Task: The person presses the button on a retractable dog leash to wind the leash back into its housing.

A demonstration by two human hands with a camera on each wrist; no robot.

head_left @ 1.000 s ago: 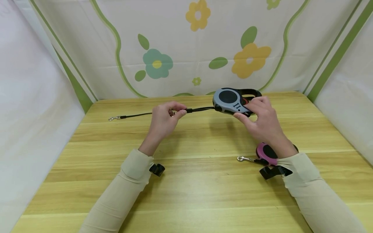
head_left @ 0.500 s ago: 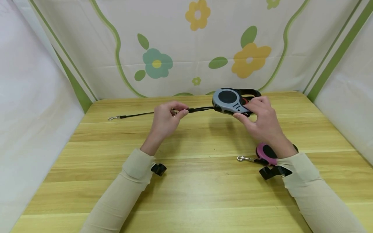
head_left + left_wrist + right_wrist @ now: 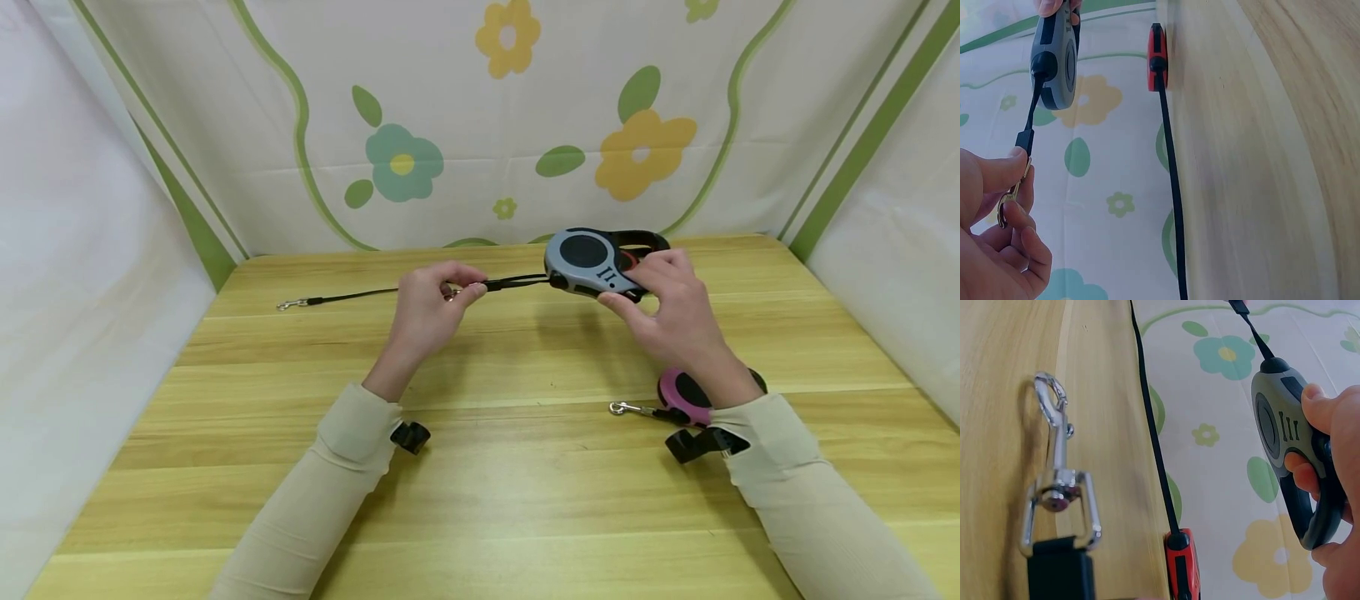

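Above the table in the head view, the right hand is gripping the grey leash reel off the surface, fingers curled round its handle; the left hand is pinching the metal clip at the strap's end, and has crept slightly toward the reel over the last second, so the strap is apparently feeding back in; a pink reel is lying by the right wrist.

From the left wrist, thumb and forefinger are closing on the clip; a red reel is sitting behind, its black cord running along the table.

From the right wrist, fingers are wrapping the reel; another snap hook is lying close on the table.
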